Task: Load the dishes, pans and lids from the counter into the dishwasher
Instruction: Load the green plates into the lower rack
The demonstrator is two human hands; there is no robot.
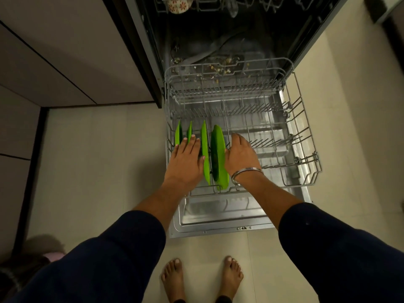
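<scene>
While both hands work low over the pulled-out rack, the left hand lies flat with fingers straight and spread, resting against the upright flat green plastic plates. At about three o'clock from it, the right hand, a thin metal bangle on its wrist, is likewise straight-fingered, its palm seeming to press the outer face of the rightmost deep green plastic plate, steadying it between the tines. Neither hand curls round anything.

Four green plates stand on edge in a row in the grey wire lower rack, filling its nine o'clock side; from the plates round to three o'clock the tines stand bare. Toward twelve o'clock, food scraps speckle the dark tub floor, and at the very top a red-flowered white bowl sits in the upper wire rack. The open steel door lies under the rack, at six o'clock.

My judgement: loading is at an early stage. Plates are in; no pans or lids show in the racks. The bench is out of view, so what waits there cannot be told.
</scene>
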